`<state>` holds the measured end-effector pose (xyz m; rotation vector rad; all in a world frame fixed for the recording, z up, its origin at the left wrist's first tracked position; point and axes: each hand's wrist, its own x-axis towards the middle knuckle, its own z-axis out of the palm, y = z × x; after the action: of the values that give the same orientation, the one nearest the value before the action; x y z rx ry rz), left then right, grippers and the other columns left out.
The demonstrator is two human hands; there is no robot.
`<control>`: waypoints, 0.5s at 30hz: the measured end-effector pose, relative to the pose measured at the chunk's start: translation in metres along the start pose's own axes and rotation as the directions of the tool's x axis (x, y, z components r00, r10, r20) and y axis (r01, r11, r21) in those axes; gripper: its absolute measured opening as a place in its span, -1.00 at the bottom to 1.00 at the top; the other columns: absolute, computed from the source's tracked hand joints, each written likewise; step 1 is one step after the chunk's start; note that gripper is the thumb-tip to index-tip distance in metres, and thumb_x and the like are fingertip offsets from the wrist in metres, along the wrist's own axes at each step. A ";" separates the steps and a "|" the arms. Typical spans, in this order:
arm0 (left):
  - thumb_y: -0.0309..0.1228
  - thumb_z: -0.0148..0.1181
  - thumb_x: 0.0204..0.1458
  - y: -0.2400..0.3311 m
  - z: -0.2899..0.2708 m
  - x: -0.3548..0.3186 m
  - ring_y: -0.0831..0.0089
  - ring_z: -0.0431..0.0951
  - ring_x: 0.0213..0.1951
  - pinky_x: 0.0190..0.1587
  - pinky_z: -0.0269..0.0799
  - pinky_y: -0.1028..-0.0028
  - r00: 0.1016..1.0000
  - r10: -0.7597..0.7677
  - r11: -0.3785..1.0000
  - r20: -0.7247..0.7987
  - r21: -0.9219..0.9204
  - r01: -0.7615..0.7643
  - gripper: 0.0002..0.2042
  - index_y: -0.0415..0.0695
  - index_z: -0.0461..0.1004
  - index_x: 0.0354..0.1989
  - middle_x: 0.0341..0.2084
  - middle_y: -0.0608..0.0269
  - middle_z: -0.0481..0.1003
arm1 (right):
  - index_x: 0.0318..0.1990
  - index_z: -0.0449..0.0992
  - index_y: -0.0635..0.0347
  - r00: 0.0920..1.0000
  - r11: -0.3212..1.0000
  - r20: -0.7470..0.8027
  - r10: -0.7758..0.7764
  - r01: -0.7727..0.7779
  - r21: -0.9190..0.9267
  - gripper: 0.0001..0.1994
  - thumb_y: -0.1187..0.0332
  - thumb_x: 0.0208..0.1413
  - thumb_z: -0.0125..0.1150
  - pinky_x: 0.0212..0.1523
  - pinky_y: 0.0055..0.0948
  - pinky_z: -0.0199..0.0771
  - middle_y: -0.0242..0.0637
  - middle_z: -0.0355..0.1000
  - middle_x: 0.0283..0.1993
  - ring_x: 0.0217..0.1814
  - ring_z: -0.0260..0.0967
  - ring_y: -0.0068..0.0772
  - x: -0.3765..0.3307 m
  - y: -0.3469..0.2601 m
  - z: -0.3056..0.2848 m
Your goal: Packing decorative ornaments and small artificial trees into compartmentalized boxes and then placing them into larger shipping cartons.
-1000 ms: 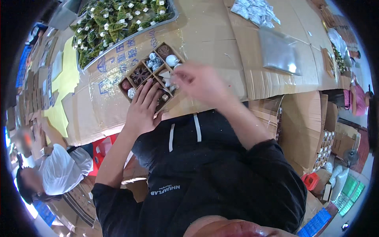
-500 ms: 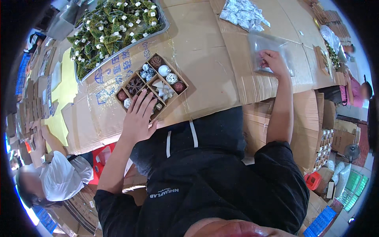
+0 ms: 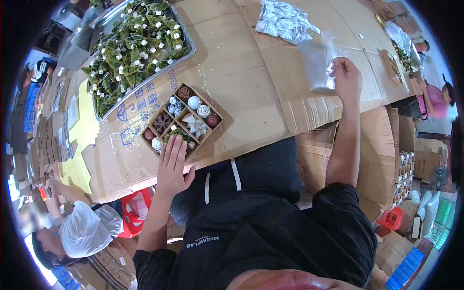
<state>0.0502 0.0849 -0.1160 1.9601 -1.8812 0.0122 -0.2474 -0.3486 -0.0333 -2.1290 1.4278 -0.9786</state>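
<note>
The left hand lies flat and open on the near edge of the compartment box, holding nothing. The right hand pinches a clear plastic bag, well to the box's right on the cardboard-covered bench, its long axis running near to far.

I'm in a packing workshop — my cardboard-covered table holds a metal tray of green ornaments, a heap of clear bags, and stacked flat cartons — co-workers nearby.
</note>
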 end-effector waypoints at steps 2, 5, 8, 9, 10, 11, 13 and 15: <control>-0.28 0.25 0.00 0.002 -0.003 0.002 -0.15 0.10 0.40 0.39 0.02 -0.03 0.998 -0.054 0.998 -0.031 -0.016 0.053 -0.29 -0.28 0.17 0.34 0.37 -0.19 0.11 | -0.14 0.55 0.24 0.988 0.995 -0.112 -0.102 0.101 -0.011 -0.82 0.35 0.29 0.07 -0.34 -0.41 0.45 -0.25 0.53 -0.43 -0.41 0.50 -0.47 0.000 -0.005 -0.012; -0.32 0.27 -0.03 0.014 -0.018 0.015 -0.18 0.12 0.39 0.37 0.06 -0.02 0.990 -0.109 0.993 -0.093 -0.051 0.104 -0.32 -0.24 0.22 0.32 0.35 -0.20 0.15 | -0.18 0.52 0.31 0.952 0.964 -0.281 -0.122 0.181 0.196 -0.80 0.35 0.32 0.04 -0.29 -0.48 0.43 -0.28 0.54 -0.34 -0.34 0.49 -0.48 -0.025 -0.059 -0.051; -0.37 0.23 -0.02 0.030 -0.035 0.033 -0.15 0.22 0.35 0.35 0.14 0.08 0.959 -0.165 0.959 -0.229 -0.265 0.102 -0.37 -0.29 0.27 0.27 0.28 -0.23 0.25 | -0.24 0.48 0.36 0.940 0.837 -0.062 -0.337 0.329 0.437 -0.81 0.43 0.34 -0.03 -0.25 -0.46 0.46 -0.23 0.46 -0.31 -0.32 0.43 -0.42 -0.069 -0.126 -0.062; -0.38 0.22 -0.01 0.034 -0.045 0.031 -0.12 0.23 0.34 0.35 0.14 0.10 0.932 -0.229 0.926 -0.283 -0.358 0.119 -0.37 -0.30 0.25 0.28 0.28 -0.23 0.26 | -0.23 0.48 0.37 0.927 0.766 0.052 -0.372 0.275 0.580 -0.81 0.42 0.34 -0.02 -0.23 -0.46 0.45 -0.20 0.49 -0.30 -0.29 0.45 -0.40 -0.083 -0.134 -0.046; -0.39 0.21 0.00 0.035 -0.047 0.036 -0.10 0.25 0.34 0.35 0.15 0.12 0.902 -0.272 0.875 -0.335 -0.476 0.088 -0.37 -0.32 0.24 0.29 0.27 -0.24 0.27 | -0.22 0.48 0.38 0.901 0.711 0.148 -0.408 0.212 0.671 -0.80 0.41 0.34 0.00 -0.22 -0.47 0.43 -0.17 0.51 -0.28 -0.27 0.47 -0.38 -0.096 -0.141 -0.037; -0.40 0.17 0.03 0.033 -0.045 0.040 -0.02 0.22 0.36 0.36 0.12 0.16 0.874 -0.290 0.832 -0.390 -0.554 0.029 -0.32 -0.33 0.13 0.35 0.31 -0.21 0.23 | -0.22 0.46 0.38 0.869 0.581 0.209 -0.448 0.105 0.807 -0.81 0.43 0.35 -0.04 -0.24 -0.47 0.44 -0.17 0.51 -0.29 -0.28 0.47 -0.39 -0.111 -0.153 -0.021; -0.31 0.25 0.07 0.041 -0.054 0.050 0.06 0.16 0.38 0.37 0.08 0.18 0.810 -0.454 0.685 -0.372 -0.727 0.050 -0.20 -0.31 -0.03 0.42 0.36 -0.14 0.14 | -0.21 0.44 0.38 0.767 0.446 0.386 -0.512 -0.147 0.883 -0.81 0.44 0.36 -0.08 -0.27 -0.47 0.45 -0.18 0.49 -0.31 -0.30 0.46 -0.41 -0.124 -0.164 0.001; -0.30 0.25 0.14 0.042 -0.055 0.044 0.14 0.26 0.32 0.31 0.18 0.26 0.717 -0.644 0.470 -0.269 -0.878 0.093 -0.22 -0.30 -0.06 0.44 0.29 -0.07 0.25 | -0.22 0.43 0.35 0.652 0.384 0.550 -0.522 -0.396 0.834 -0.81 0.41 0.37 -0.07 -0.30 -0.49 0.45 -0.22 0.47 -0.35 -0.33 0.45 -0.45 -0.131 -0.164 0.031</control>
<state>0.0289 0.0598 -0.0407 1.3900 -0.7167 -0.3258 -0.1505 -0.1648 0.0101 -1.3203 0.1292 -0.4956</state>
